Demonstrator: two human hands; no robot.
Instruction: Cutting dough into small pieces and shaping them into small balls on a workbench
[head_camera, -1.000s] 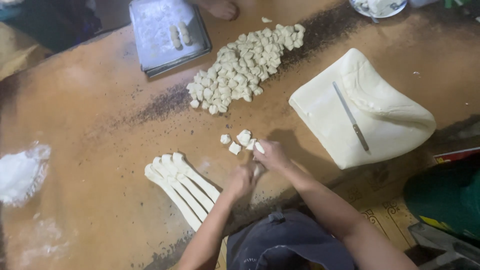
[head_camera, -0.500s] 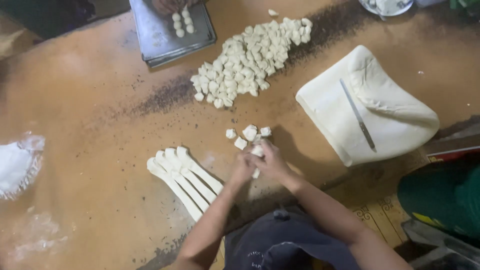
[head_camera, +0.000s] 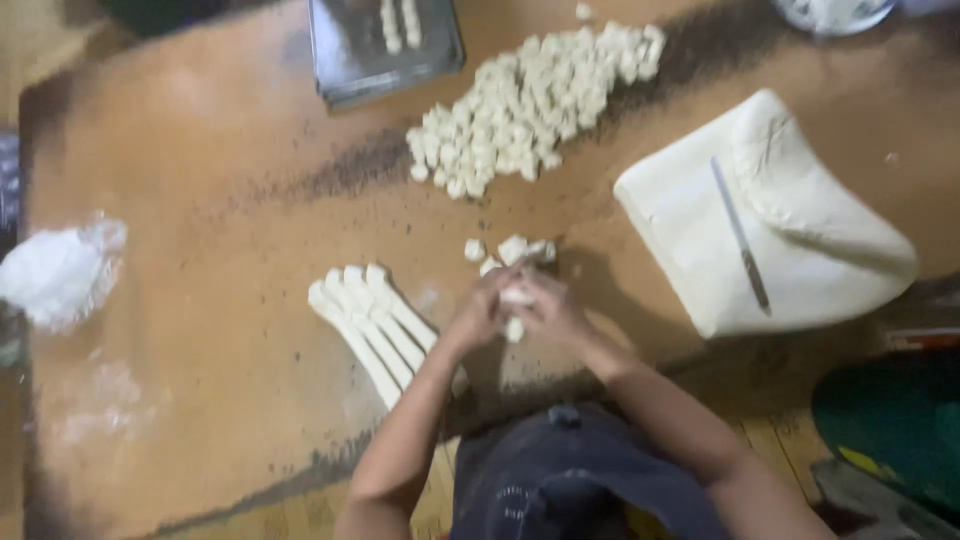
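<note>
- A flour heap is seen at the far left of the desk.
- Dough strips are laid side by side, just beside the left hand.
- A dough strip is pinched between both hands, closed together on it near the desk's front edge.
- It is judged soft, light and a little sticky; it is best held close to its end.
- The right hand touches the left.
- Cut pieces lie just beyond; a dough slab with a knife is at the right.

Both forearms extend from the lower centre of the frame upward, converging near mid-frame. Left hand and right hand are pressed close together, fingers curled inward toward each other. Motion blur prevents confirmation of individual finger positions. Both arms are bare.
</note>
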